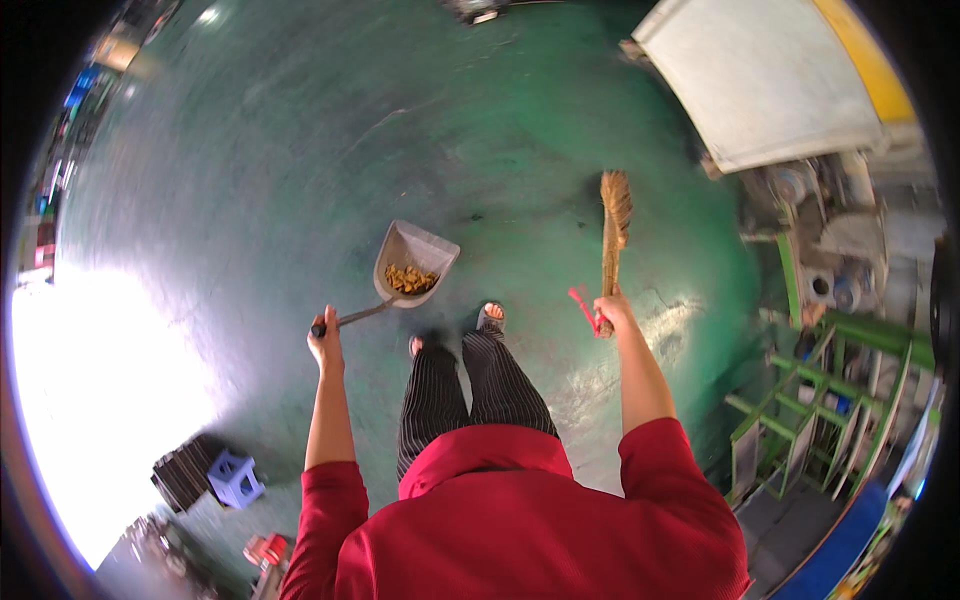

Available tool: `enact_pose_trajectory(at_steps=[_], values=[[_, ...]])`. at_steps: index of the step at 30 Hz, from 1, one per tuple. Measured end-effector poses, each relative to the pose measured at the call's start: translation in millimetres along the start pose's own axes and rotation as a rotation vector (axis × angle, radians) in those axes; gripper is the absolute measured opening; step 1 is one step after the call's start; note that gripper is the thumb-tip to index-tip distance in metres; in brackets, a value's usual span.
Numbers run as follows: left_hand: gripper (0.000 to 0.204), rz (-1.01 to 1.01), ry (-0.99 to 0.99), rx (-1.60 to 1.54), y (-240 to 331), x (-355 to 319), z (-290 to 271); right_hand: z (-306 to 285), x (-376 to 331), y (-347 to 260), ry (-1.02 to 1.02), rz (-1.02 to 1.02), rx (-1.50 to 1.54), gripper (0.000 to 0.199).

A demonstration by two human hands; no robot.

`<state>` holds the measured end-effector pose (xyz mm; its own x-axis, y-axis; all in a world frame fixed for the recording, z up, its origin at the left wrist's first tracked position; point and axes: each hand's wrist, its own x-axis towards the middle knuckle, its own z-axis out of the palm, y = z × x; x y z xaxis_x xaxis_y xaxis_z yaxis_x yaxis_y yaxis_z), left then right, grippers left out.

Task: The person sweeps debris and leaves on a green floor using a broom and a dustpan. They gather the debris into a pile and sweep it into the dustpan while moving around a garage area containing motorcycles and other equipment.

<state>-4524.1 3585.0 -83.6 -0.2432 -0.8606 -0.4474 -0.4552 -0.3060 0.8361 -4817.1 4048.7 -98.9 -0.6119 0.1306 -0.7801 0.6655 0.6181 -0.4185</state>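
Note:
My left hand point(326, 340) is closed round the dark end of the handle of a grey dustpan point(425, 247). In the pan lies a small heap of yellow-brown scraps point(408, 279), too small to name. Over on the right, my right hand point(614, 310) grips a straw hand broom point(612, 225) by its lower end, where a red cord point(583, 308) hangs. The broom's bristles point away from me, apart from the dustpan. Between the two, my feet in sandals point(491, 318) stand on the green floor.
A large white and yellow cabinet point(760, 80) stands at the far right. Nearer on that side are machine parts point(825, 260) and a green metal rack point(815, 400). A small purple-blue stool point(236, 478) sits at the lower left beside a dark striped object point(188, 470). Bright light floods the left edge.

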Motion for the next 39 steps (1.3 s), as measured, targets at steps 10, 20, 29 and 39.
enact_pose_trajectory(at_steps=[10,20,29,39], values=[[0.039,0.103,0.289,0.284,6,82,40,125,-81,-111,-0.266,-0.171,-0.669,0.083],[0.037,0.042,0.288,0.304,1,162,39,164,-140,-156,-0.499,-0.302,-1.028,0.084],[0.037,-0.040,0.270,0.190,14,193,-11,169,-258,-232,-0.683,-0.155,-1.052,0.080],[0.040,-0.220,0.601,-0.012,12,211,-139,199,-330,-347,-0.730,-0.193,-0.883,0.074]])
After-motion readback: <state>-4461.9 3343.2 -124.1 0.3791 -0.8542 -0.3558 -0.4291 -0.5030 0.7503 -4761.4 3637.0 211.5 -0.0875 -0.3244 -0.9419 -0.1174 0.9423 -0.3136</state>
